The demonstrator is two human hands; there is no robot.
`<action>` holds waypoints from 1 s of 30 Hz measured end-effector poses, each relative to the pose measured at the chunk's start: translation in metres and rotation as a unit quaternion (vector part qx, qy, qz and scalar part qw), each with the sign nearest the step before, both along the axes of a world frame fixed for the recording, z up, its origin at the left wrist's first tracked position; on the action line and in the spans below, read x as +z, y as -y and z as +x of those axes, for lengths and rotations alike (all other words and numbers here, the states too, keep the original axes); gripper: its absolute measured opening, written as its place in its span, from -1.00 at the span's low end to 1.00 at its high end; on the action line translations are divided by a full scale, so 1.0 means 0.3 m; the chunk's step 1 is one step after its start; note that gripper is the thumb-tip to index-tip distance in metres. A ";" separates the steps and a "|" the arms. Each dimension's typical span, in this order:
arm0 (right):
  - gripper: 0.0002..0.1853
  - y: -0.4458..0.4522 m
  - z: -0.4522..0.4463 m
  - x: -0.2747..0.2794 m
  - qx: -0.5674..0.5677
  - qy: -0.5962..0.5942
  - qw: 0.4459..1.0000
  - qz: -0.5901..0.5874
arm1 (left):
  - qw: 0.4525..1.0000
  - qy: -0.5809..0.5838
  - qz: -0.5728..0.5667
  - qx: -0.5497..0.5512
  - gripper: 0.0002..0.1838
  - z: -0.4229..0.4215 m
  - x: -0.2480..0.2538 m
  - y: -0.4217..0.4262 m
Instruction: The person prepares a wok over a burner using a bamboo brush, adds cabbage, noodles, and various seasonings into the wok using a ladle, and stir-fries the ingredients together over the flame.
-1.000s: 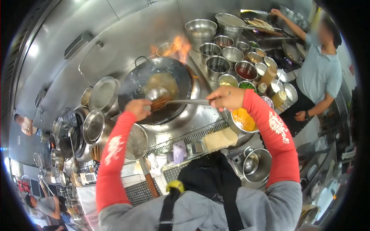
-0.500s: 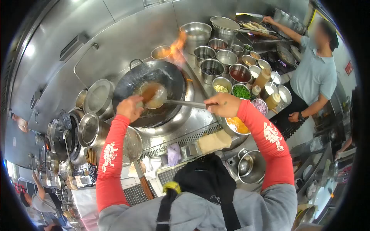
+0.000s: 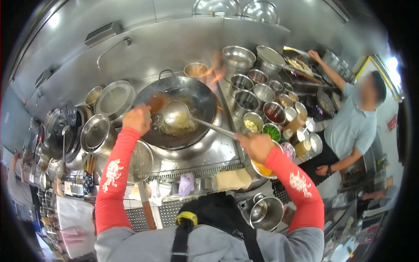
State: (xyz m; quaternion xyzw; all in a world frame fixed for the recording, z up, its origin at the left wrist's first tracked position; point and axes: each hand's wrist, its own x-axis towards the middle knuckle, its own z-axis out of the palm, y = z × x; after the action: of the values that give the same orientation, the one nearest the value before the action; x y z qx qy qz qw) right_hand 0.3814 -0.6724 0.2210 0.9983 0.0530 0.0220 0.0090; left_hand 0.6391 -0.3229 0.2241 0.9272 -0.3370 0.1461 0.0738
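Presently, the right hand [image 3: 256,147] grips the ladle [image 3: 180,115] over the wok [image 3: 204,98]; the left hand [image 3: 137,119] closes around a brown tool [image 3: 157,102], blurred but probably a brush, beside the ladle.

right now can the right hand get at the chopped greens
Probably not straight away: the right hand is closed around the ladle handle. Otherwise the way looks free, as the chopped greens lie uncovered close beside it.

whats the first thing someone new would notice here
Probably the big black wok near the centre, with the right hand holding a ladle over it. Orange flames beside its far right edge would catch the eye too, as would the bright red sleeves on either side of the foreground.
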 end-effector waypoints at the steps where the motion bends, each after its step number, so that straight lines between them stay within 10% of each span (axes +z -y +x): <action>1: -0.57 0.002 -0.014 -0.007 0.031 0.062 0.997 -0.025 | 0.998 0.014 -0.067 -0.011 -0.52 -0.012 0.040 -0.023; 3: -0.55 0.043 -0.036 -0.030 0.092 0.186 0.976 -0.071 | 0.979 0.049 -0.196 -0.034 -0.50 -0.024 0.096 -0.056; 6: -0.61 0.083 0.000 -0.081 -0.057 0.041 0.997 -0.016 | 0.959 -0.239 -0.154 -0.004 -0.46 0.057 -0.064 0.012; 9: -0.71 0.088 0.075 -0.043 -0.100 -0.188 0.976 -0.049 | 0.975 -0.214 -0.024 0.059 -0.42 0.220 -0.342 0.095; 16: -0.81 0.235 -0.003 -0.158 -0.076 -0.012 0.995 -0.066 | 0.802 -0.461 -0.380 0.014 -0.48 0.190 -0.107 0.020; 19: -0.77 0.204 -0.004 -0.168 -0.087 -0.097 0.991 -0.009 | 0.866 -0.459 -0.182 0.075 -0.49 0.219 -0.135 0.072; 22: -0.74 0.120 -0.006 -0.158 -0.081 -0.081 0.991 0.062 | 0.972 -0.196 -0.130 0.020 -0.47 0.206 -0.135 0.067; 30: -0.49 0.002 0.037 -0.201 -0.106 -0.054 0.958 0.262 | 0.996 -0.076 -0.042 0.005 -0.57 -0.154 -0.260 0.042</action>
State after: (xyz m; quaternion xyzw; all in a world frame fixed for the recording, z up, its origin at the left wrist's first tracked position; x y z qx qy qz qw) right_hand 0.3925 -0.6731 0.1607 0.9653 -0.0602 -0.0199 -0.2534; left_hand 0.5929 -0.3356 0.1463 0.9332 -0.3198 0.0897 0.1371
